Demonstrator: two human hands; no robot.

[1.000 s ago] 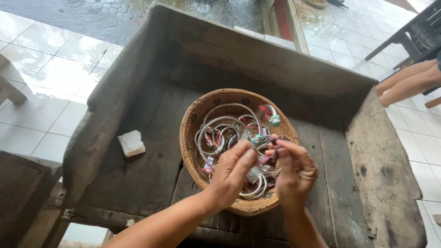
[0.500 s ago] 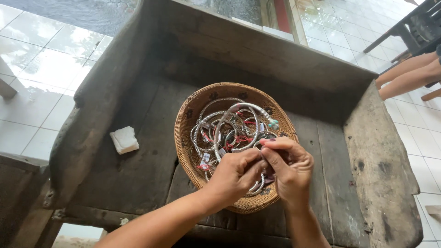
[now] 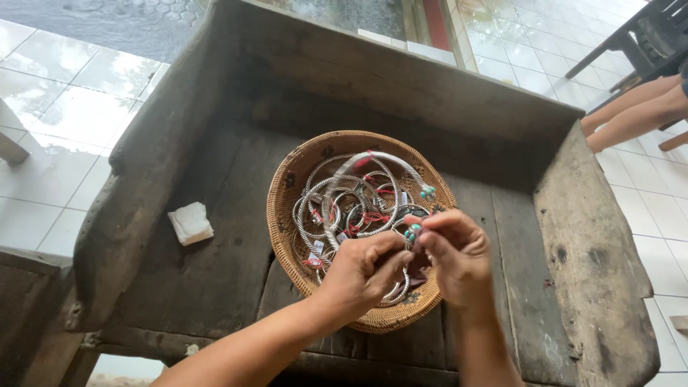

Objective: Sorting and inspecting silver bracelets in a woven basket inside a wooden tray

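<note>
A round woven basket (image 3: 290,190) sits in the middle of an old dark wooden trough (image 3: 215,272). It holds several twisted silver bangles (image 3: 337,204) with red threads and small tags. My left hand (image 3: 362,271) and my right hand (image 3: 457,254) meet over the basket's near right side. Both pinch one silver bangle with turquoise ends (image 3: 411,231) between their fingertips. Another bangle with turquoise tips (image 3: 428,191) lies at the basket's right rim.
A small folded white cloth (image 3: 190,223) lies on the trough floor left of the basket. High worn walls (image 3: 595,244) close the trough on three sides. White floor tiles (image 3: 64,122) surround it. Another person's bare legs (image 3: 631,118) and a dark chair (image 3: 645,43) are at the upper right.
My hands have drawn together and closed on a bangle with turquoise ends. The view has shifted slightly, and the bangles in the basket have been stirred.
</note>
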